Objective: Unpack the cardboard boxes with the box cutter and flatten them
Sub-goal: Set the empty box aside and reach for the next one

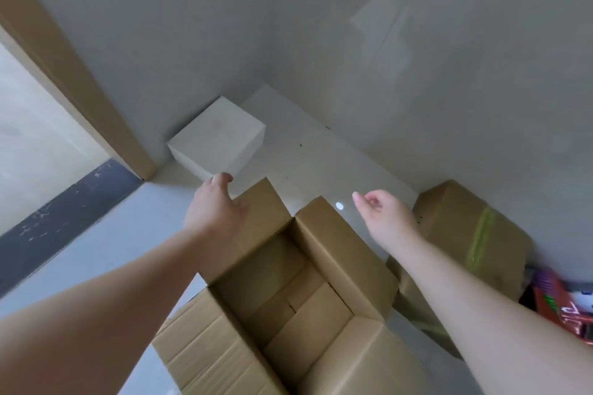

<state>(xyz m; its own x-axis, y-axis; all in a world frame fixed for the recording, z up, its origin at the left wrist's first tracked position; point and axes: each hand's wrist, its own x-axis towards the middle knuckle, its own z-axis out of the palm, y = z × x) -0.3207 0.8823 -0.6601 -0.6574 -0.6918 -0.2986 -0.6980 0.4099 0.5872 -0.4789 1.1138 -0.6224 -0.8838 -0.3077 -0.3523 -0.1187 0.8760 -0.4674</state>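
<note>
An open brown cardboard box stands on the floor in front of me, flaps spread, and nothing shows inside but its bottom flaps. My left hand reaches out over the box's far left flap, fingers loosely curled and holding nothing. My right hand hovers above the floor beyond the right flap, fingers loosely bent, empty. A second brown box, sealed with greenish tape, sits to the right against the wall. No box cutter is in view.
A white block-shaped box stands in the corner by the grey wall, just beyond my left hand. A wooden door frame runs along the left. Colourful packaged items lie at the right edge.
</note>
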